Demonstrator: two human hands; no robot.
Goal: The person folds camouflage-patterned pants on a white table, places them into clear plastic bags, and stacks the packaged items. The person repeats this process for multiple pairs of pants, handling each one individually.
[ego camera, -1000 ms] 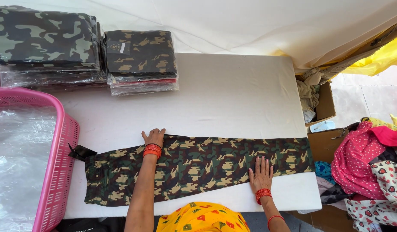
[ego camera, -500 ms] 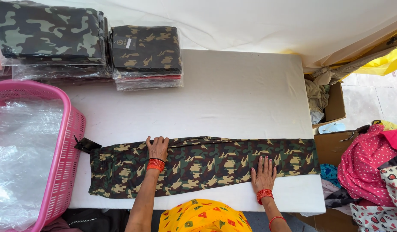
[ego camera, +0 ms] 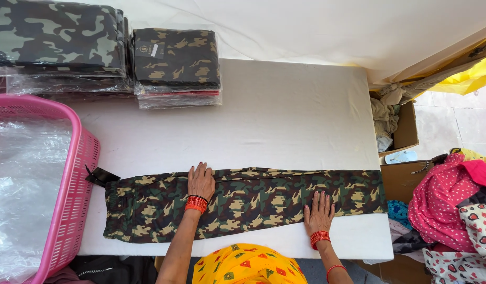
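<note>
A long pair of camouflage trousers (ego camera: 253, 200) lies flat along the near edge of the white table (ego camera: 264, 121), folded lengthwise, with a black tag (ego camera: 100, 176) at its left end. My left hand (ego camera: 201, 181) rests palm down on the trousers' upper edge, left of the middle, fingers spread. Further right, my right hand (ego camera: 319, 213) presses flat on the lower edge of the cloth. Both wrists carry red bangles. Neither hand grips anything.
A pink plastic basket (ego camera: 75, 184) lined with clear plastic stands at the left. Stacks of bagged camouflage garments (ego camera: 177, 66) sit at the table's far left. A cardboard box (ego camera: 403, 129) with rags and piles of pink patterned cloth (ego camera: 453, 210) lie to the right.
The view has shifted slightly. My left hand has slid a little to the right along the trousers; my right hand stays flat near the same spot.
</note>
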